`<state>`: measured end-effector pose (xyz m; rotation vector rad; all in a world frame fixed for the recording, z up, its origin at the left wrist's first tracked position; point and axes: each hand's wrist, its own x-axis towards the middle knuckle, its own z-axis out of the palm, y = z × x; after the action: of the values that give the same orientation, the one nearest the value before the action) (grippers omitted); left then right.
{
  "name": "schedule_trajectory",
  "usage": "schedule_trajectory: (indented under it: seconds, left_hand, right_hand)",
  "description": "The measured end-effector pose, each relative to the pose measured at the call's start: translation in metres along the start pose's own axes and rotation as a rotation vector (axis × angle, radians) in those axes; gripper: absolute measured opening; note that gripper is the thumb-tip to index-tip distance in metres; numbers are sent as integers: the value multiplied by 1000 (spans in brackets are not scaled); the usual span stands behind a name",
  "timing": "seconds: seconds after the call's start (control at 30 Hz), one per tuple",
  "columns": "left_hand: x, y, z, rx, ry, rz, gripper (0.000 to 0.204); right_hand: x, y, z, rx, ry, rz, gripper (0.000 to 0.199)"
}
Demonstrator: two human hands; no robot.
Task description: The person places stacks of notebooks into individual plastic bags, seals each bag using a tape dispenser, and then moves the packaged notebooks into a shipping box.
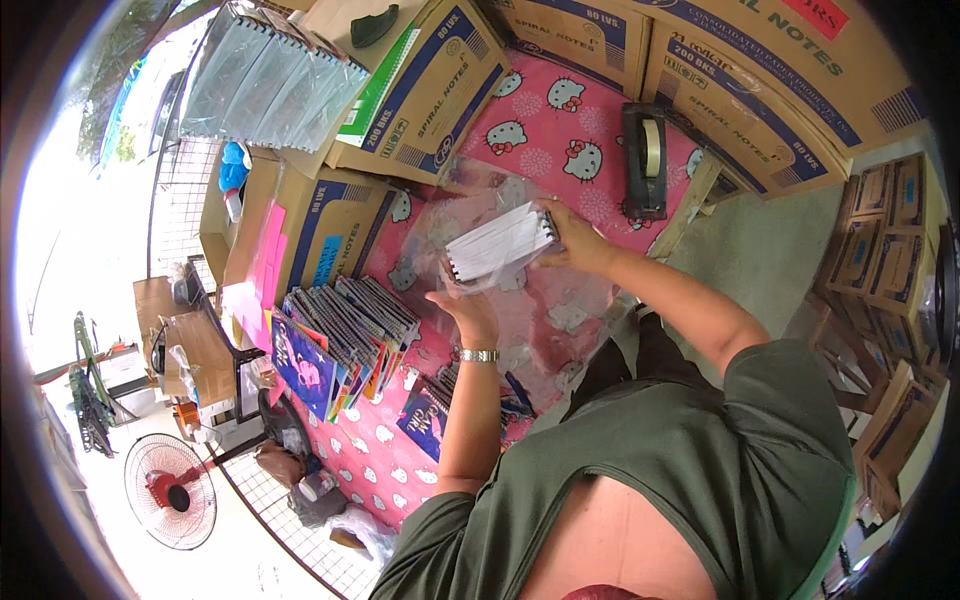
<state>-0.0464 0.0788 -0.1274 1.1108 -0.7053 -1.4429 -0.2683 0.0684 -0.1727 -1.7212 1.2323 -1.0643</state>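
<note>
A stack of spiral notebooks [502, 245], seen by its white page edges with black coils at both ends, is held between my hands above the pink table. My right hand [574, 238] grips its right end. At the lower left end, my left hand [465, 308] supports the stack, thumb out to the side and the other fingers partly hidden. Clear plastic [440, 220] lies around and beneath the stack; I cannot tell whether the stack is inside it. Left of my left forearm stand rows of spiral notebooks [345, 335] with colourful covers, and more notebooks [424, 420] lie nearer me.
A black tape dispenser [645, 165] stands at the back right of the pink patterned table cover [540, 120]. Brown cartons [420, 95] wall the far side. Plastic-wrapped notebooks [270, 85] sit on top at far left. A fan [170, 490] and wire grid are at left.
</note>
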Motion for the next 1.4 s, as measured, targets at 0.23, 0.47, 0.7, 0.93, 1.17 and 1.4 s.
schedule_trajectory:
  seconds: [0.23,0.47,0.7,0.93,1.17,1.4]
  left_hand:
    - [-19,95,35,1390,-337,769,41]
    - [-45,112,28,1424,-333,837,16]
    - [-18,22,-19,456,-46,481,65]
    - [12,38,-8,940,-307,590,77]
    - [9,65,14,1365,-517,702,72]
    - [-8,38,29,1403,-522,724,72]
  right_hand:
    - [63,-118,-87,-367,-252,-162,49]
    - [28,-69,-83,167,-23,-79,24]
    - [30,-68,-34,-213,-206,-372,33]
    - [30,-81,-23,-368,-201,-388,41]
    - [13,-73,-70,-151,325,-131,29]
    - [-69,71,-91,440,708,740,12]
